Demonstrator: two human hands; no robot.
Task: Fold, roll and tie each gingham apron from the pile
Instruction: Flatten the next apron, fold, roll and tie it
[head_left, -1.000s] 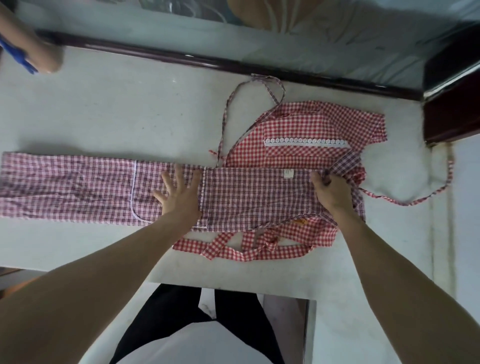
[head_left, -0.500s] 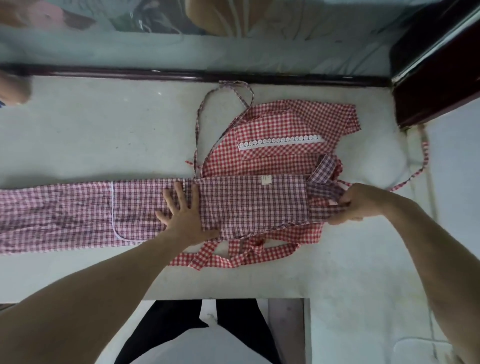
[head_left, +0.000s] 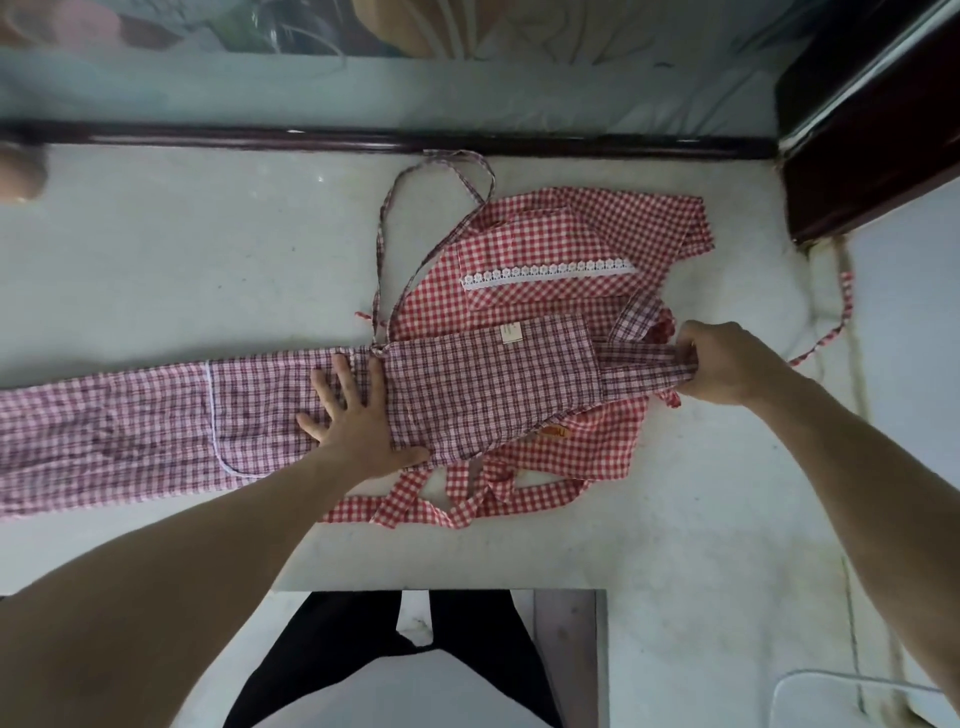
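Head view: a dark-checked gingham apron, folded into a long strip, stretches from the left edge to centre frame on the bench. The left hand presses flat on it, fingers spread; the right hand pinches its straps at centre right. Folding looks done; rolling and tying remain. A red gingham apron lies beneath, above centre, not yet folded. Compared with a second ago, the right hand has moved from the strip's end out to the straps, drawing them rightward, while the left has stayed put.
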